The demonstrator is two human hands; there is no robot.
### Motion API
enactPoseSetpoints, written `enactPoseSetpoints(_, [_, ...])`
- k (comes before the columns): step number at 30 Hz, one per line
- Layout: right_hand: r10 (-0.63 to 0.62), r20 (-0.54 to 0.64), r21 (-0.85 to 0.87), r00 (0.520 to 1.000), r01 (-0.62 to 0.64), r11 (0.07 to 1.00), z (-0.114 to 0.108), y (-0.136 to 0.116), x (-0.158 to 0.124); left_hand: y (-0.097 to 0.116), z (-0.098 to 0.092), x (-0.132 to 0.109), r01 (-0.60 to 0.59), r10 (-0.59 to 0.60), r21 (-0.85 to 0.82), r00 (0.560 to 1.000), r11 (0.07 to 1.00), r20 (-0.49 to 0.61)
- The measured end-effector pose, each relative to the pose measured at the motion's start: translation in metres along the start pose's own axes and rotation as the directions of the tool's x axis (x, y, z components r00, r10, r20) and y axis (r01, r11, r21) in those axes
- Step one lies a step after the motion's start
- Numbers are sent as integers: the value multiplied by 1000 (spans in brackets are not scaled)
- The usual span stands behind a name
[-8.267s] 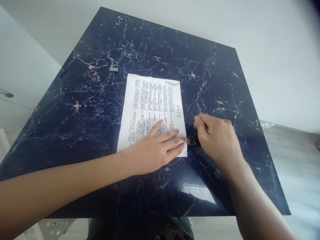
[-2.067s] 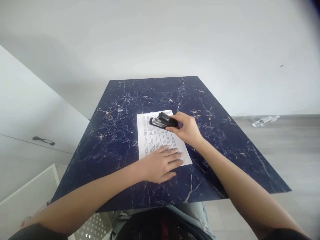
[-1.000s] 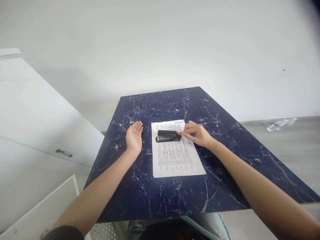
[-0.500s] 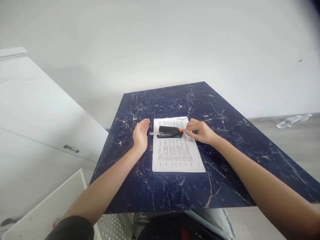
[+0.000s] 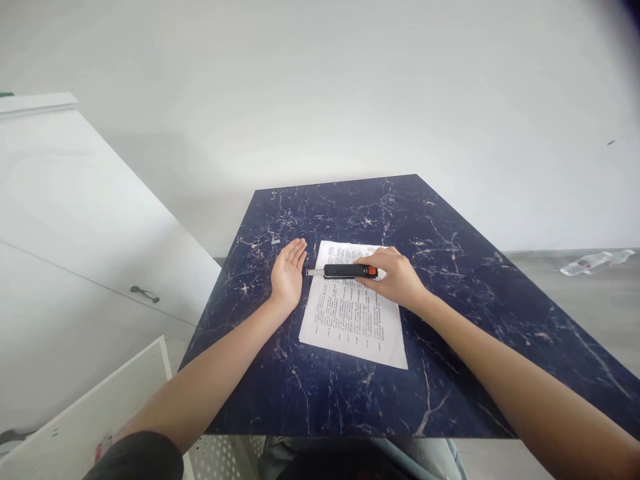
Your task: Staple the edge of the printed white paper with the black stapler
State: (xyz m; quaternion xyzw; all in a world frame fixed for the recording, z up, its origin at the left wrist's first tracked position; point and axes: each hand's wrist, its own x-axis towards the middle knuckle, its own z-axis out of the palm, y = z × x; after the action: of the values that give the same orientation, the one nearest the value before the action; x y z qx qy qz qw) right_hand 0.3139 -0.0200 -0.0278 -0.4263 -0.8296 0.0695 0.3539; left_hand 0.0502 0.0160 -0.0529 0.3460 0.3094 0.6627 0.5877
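A black stapler with an orange part at its right end lies across the printed paper, and its metal tray sticks out to the left past the paper's edge. My right hand grips the stapler's right end between thumb and fingers. Just left of the metal tray, my left hand rests on its edge on the table, palm toward the stapler, fingers stretched out and holding nothing. The paper lies slightly turned on the dark blue marbled table.
A small grey piece lies on the table beyond my left hand. White cabinets stand at left, with an open drawer below. Clear plastic packaging lies on the floor at right, and a white wall rises behind.
My right hand has moved from the stapler's orange end to a grip around it. The stapler has turned so its top faces up. The paper has rotated slightly.
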Motion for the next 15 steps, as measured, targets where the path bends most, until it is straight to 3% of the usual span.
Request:
enactPoseSetpoints(4, [-108, -98, -101, 989, 98, 990, -8, -19, -7, 1, 3, -4, 194, -184, -82, 976, 978, 115])
enactPoseSetpoints(7, [-212, -24, -224, 977, 201, 954, -4, -28, -13, 3, 8, -9, 340, -306, -123, 922, 932, 237])
enactPoseSetpoints(12, [-394, 146, -268, 908, 419, 867, 1, -37, -19, 4, 10, -11, 396, -357, -179, 909, 901, 213])
enactPoseSetpoints(15, [-469, 158, -327, 869, 494, 806, 1, -44, -19, 4, 11, -11, 452, -406, -239, 887, 859, 219])
